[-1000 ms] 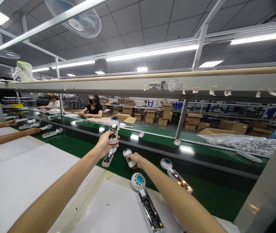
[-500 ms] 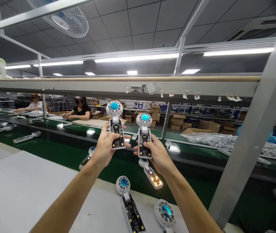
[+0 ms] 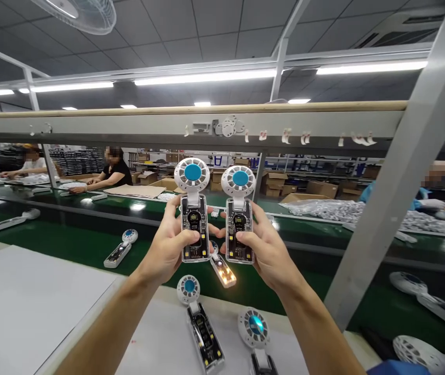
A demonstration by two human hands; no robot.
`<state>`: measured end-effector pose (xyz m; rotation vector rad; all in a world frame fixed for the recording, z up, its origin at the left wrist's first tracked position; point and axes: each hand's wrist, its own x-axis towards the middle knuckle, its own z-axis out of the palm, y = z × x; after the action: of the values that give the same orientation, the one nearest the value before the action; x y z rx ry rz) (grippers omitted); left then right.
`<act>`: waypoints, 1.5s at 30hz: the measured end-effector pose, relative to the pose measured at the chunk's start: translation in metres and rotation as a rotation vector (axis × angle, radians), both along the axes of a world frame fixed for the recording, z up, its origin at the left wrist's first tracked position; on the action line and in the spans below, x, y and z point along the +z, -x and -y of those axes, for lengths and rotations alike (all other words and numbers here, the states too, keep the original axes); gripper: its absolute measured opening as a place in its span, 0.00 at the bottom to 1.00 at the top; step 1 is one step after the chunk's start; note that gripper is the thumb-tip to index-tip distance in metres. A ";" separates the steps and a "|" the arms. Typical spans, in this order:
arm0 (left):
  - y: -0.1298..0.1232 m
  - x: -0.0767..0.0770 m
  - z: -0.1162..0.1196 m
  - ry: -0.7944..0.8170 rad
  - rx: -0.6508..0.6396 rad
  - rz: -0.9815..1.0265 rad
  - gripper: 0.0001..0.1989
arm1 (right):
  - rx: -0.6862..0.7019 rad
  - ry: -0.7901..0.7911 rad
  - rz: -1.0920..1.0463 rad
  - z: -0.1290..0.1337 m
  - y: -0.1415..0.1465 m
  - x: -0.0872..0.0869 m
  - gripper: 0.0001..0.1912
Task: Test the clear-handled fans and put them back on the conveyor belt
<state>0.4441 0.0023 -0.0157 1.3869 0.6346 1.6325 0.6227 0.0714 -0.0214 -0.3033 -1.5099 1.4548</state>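
Note:
My left hand is closed around a small handheld fan with a round white vented head, a blue centre and a clear case showing a black circuit board. The left thumb presses on the front of the board. My right hand grips a matching handheld fan, its thumb likewise on the board. Both fans stand upright side by side, heads up and apart. Below them, a fan with lit yellow lights lies on the green belt. Two more fans rest on the white surface close to me.
The green conveyor belt runs across, carrying another fan at left. A slanted metal post stands at right, and a shelf beam crosses above. Co-workers sit beyond the belt. White parts in plastic lie at far right.
Both fans have come closer to me and to level height, the right one turned more squarely to view. The camera view has shifted right and down. Both hands keep their grip.

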 end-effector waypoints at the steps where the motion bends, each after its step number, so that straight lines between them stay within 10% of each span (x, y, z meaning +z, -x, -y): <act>1: 0.000 0.001 0.001 0.008 -0.002 0.003 0.33 | -0.004 -0.012 -0.002 0.001 0.000 0.000 0.37; 45: -0.006 -0.007 -0.007 0.077 -0.022 0.129 0.29 | -0.119 -0.020 0.022 0.004 0.005 0.000 0.36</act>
<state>0.4497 0.0089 -0.0230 1.2188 0.5978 1.6484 0.6173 0.0675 -0.0217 -0.3915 -1.4981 1.3458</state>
